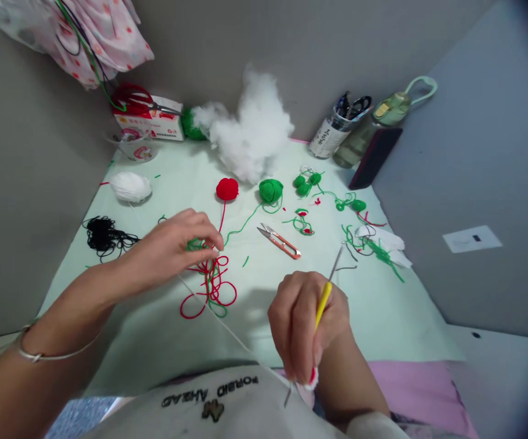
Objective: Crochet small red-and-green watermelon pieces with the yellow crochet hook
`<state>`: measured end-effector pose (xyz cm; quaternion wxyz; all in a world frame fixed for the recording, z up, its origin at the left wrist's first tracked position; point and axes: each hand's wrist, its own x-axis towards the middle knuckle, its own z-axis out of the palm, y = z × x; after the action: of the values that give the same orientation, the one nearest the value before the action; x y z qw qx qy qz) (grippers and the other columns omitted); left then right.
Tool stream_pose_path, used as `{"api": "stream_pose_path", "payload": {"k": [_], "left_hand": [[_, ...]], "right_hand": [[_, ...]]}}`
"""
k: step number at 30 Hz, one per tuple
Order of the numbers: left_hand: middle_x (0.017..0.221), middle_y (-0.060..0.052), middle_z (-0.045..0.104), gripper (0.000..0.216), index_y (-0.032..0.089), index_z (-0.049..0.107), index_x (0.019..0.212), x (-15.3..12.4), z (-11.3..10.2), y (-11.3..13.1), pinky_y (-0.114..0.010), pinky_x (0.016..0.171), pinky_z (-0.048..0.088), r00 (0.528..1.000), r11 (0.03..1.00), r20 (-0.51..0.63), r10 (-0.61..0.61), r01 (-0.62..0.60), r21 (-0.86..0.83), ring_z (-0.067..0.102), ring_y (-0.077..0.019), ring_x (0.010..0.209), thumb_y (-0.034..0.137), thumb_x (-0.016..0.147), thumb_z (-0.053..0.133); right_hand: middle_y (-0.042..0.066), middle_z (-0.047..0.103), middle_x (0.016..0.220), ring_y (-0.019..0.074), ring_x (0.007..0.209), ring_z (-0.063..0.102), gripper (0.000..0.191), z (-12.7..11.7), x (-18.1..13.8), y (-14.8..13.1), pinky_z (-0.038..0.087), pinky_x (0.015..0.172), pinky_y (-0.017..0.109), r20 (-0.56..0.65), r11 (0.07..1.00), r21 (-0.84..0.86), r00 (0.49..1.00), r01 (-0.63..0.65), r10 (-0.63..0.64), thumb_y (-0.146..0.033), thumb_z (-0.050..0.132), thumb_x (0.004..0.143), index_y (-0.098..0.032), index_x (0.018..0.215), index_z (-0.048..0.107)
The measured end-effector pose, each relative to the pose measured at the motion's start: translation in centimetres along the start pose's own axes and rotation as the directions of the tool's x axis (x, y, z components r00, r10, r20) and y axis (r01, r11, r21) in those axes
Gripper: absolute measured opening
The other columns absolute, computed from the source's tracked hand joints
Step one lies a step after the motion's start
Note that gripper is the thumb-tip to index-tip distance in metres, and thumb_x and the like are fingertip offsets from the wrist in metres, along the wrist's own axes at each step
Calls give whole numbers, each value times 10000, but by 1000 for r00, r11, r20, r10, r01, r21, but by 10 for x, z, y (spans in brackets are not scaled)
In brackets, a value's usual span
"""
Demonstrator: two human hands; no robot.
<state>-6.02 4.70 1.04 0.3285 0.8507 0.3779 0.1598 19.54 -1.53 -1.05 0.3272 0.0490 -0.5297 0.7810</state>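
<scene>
My left hand (179, 244) reaches over a loose tangle of red and green yarn (209, 283) on the pale green cloth (163, 341), its fingertips pinched on the green strands. My right hand (307, 323) is closed round a yellow-handled crochet hook (325, 296), whose metal tip points away from me. Under its fingers sits a small red and white crocheted piece (312, 377). A thin white thread (227, 326) runs from near the left hand toward my lap.
Thread snips (280, 239) lie mid-cloth. Red (227, 189), green (271, 190) and white (130, 186) yarn balls, black yarn (102, 235), white stuffing (250, 131), small green crocheted pieces (307, 182), a pen cup (335, 128), a bottle (378, 125) and a box (149, 122) stand behind.
</scene>
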Motion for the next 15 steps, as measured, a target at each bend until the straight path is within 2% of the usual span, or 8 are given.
{"api": "stream_pose_path", "payload": {"k": [2,5,8,10,11,12,14,15], "left_hand": [[896,-26,650,112,254,716,946,0,15,-17,-328,812,413,988,993,151,22,-40,115,551,-215,905,279,923,609],[842,-38,634,188,230,703,868,0,20,-32,-344,796,406,992,975,124,25,-51,215,540,-215,845,245,951,534],[917,-33,656,169,230,684,905,1,-2,-24,-339,840,422,979,986,-203,21,14,169,564,-217,917,310,962,547],[916,-18,643,140,236,675,917,1,-16,-15,-336,876,430,886,990,-463,-15,78,117,575,-201,907,329,955,577],[915,-12,640,136,244,679,927,2,-19,-13,-331,872,437,876,992,-481,-30,86,96,579,-195,898,341,949,586],[906,-8,639,133,250,687,942,2,-18,-13,-324,858,445,901,993,-433,-36,79,82,583,-191,885,344,942,593],[870,-5,643,152,262,711,1010,3,-8,-20,-309,796,456,990,996,-140,-16,28,81,593,-189,850,328,920,609],[825,-2,643,157,261,720,1014,4,0,-26,-306,768,454,1000,995,11,-1,0,100,596,-188,817,306,900,621]], "right_hand": [[94,745,718,124,582,693,113,1,0,0,557,644,156,-11,1000,4,1000,-12,12,-259,779,816,-178,751,825],[93,743,697,119,579,691,151,2,1,-1,556,651,144,-1,999,3,999,-42,42,-277,779,813,-182,702,814],[105,741,707,126,590,693,146,1,2,-2,560,652,152,6,999,21,999,-42,42,-282,768,821,-177,735,824],[111,744,722,137,601,698,91,0,3,-2,565,650,168,18,999,32,999,-33,32,-237,777,809,-171,782,834],[114,746,729,142,605,701,71,-1,3,-2,567,650,175,21,999,36,999,-28,27,-213,783,801,-167,801,836],[116,749,736,147,610,706,64,-1,3,-2,568,653,182,26,999,39,999,-25,24,-195,787,795,-164,818,839],[118,754,755,150,621,712,82,-2,2,-2,568,660,184,23,999,43,1000,-16,15,-180,792,789,-164,851,842],[119,755,766,151,630,715,96,-2,1,-2,567,663,184,24,999,42,1000,-17,16,-174,792,788,-166,870,843]]}}
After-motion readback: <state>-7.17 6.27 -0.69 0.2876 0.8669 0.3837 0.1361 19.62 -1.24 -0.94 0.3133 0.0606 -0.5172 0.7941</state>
